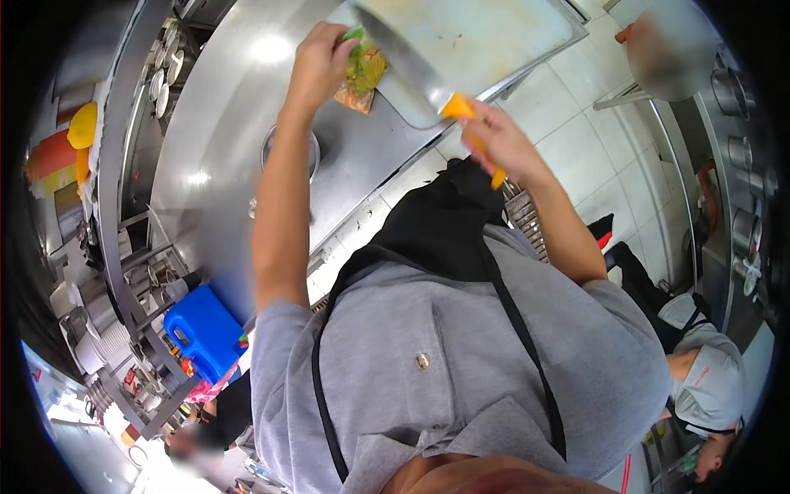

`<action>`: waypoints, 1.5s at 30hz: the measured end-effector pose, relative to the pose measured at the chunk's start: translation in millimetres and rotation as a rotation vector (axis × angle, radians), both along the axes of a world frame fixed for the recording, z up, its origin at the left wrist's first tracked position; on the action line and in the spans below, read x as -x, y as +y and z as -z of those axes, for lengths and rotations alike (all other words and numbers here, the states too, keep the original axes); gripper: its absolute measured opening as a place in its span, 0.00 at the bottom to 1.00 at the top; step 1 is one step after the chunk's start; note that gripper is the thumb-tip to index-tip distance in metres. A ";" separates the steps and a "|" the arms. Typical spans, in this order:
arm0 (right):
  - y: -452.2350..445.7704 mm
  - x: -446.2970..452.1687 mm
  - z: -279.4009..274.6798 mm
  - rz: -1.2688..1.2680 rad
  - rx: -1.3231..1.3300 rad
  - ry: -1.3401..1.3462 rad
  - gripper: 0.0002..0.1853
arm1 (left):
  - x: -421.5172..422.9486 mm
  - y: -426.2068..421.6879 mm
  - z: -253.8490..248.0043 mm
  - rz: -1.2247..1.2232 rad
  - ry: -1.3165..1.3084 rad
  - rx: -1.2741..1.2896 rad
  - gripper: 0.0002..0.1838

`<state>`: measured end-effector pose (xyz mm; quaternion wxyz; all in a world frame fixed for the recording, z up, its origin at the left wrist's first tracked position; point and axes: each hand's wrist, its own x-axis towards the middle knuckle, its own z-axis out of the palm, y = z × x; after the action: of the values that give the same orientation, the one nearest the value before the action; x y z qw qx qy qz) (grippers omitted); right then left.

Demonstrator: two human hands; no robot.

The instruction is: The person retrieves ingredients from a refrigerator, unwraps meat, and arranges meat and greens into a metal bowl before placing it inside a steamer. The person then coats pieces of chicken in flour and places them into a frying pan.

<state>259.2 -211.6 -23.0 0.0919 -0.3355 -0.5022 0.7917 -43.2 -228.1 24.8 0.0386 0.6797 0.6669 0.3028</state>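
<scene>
Closest to me is a black apron [428, 218] over a gray shirt [485, 337]. Near the top middle, the right hand [496, 142] has its fingers wrapped around the orange handle of a big knife [405, 59]. The left hand [321, 67] pinches something green at the top of the food [363, 74], by the white board [481, 37]. Farther off, at lower right, is another person [713, 375].

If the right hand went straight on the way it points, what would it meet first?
Beyond its knife, the right hand would likely meet the pale cutting board first, though depth is unclear and it might pass above.
</scene>
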 end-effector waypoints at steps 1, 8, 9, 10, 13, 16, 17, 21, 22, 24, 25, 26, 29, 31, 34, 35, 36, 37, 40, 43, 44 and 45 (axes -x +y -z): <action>13.4 2.9 2.1 0.078 -0.332 -0.122 0.18 | 1.5 -9.8 5.1 -0.081 -0.126 -0.009 0.07; 92.8 37.7 42.3 0.086 -1.509 -0.804 0.24 | 3.6 -55.6 50.8 -0.307 -0.584 0.002 0.10; 96.0 50.2 41.6 0.125 -1.656 -0.727 0.24 | -2.6 -56.9 54.3 -0.298 -0.696 -0.038 0.10; 95.9 63.3 42.9 0.165 -1.795 -0.643 0.24 | -10.6 -60.2 57.6 -0.288 -0.806 -0.075 0.10; 99.7 124.5 72.6 -0.037 -1.635 -0.160 0.27 | -30.3 -58.5 60.5 -0.308 -1.068 0.072 0.14; 101.8 166.5 90.1 -0.211 -1.357 0.007 0.23 | -33.8 -47.0 101.0 -0.341 -0.300 -0.106 0.28; 97.2 170.8 86.3 -0.184 -1.290 0.032 0.21 | -37.0 -45.0 102.3 -0.341 -0.164 -0.097 0.30; 74.1 172.8 51.4 -0.149 -1.184 0.100 0.19 | -39.8 -55.8 97.2 -0.448 -0.393 -0.229 0.32; 68.1 176.1 35.5 -0.099 -1.161 0.147 0.18 | -40.6 -63.8 85.4 -0.436 -0.386 -0.259 0.32; 50.2 179.6 -7.8 -0.087 -1.181 0.222 0.16 | -38.9 -91.3 58.6 -0.474 -0.754 -0.286 0.35; 37.6 188.6 -25.4 -0.095 -1.168 0.301 0.14 | -33.5 -102.4 46.8 -0.501 -0.751 -0.320 0.35; 23.7 196.8 -34.8 -0.144 -1.176 0.322 0.14 | -33.9 -117.9 38.8 -0.478 -0.807 -0.432 0.33; -13.8 224.0 -59.7 -0.238 -1.224 0.431 0.08 | -18.2 -169.9 38.5 -0.561 -0.785 -0.513 0.30; -34.9 243.1 -46.7 -0.347 -1.179 0.419 0.08 | -21.3 -200.2 30.7 -0.654 -0.722 -0.457 0.28; -59.6 265.4 -32.3 -0.500 -1.137 0.401 0.11 | -28.6 -233.4 14.1 -0.965 -0.723 -0.248 0.24; -64.3 272.4 -24.4 -0.541 -1.262 0.426 0.10 | -22.5 -239.6 25.1 -1.009 -0.643 -0.202 0.22; -69.2 275.4 -20.7 -0.576 -1.385 0.444 0.10 | -20.2 -243.7 26.9 -1.044 -0.561 -0.150 0.21; -73.0 276.6 -16.5 -0.570 -1.385 0.431 0.10 | -18.8 -246.8 29.2 -1.033 -0.567 -0.144 0.21; -79.8 283.2 -17.6 -0.537 -1.507 0.278 0.07 | -0.1 -252.7 31.2 -0.985 -0.409 -0.070 0.14; -77.3 278.1 -26.7 -0.526 -1.583 0.108 0.06 | 22.7 -251.5 41.0 -0.897 -0.058 -0.054 0.11; -81.7 276.3 -31.2 -0.483 -1.561 0.142 0.06 | 21.4 -250.7 33.7 -0.941 -0.084 -0.075 0.09; -84.4 275.1 -34.1 -0.449 -1.544 0.191 0.06 | 22.6 -252.6 29.0 -1.002 -0.109 -0.100 0.08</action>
<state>-15.8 -295.9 11.0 0.1790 0.0004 -0.9524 0.2467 -65.8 -480.7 -4.2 -0.1092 0.2602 0.8930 0.3506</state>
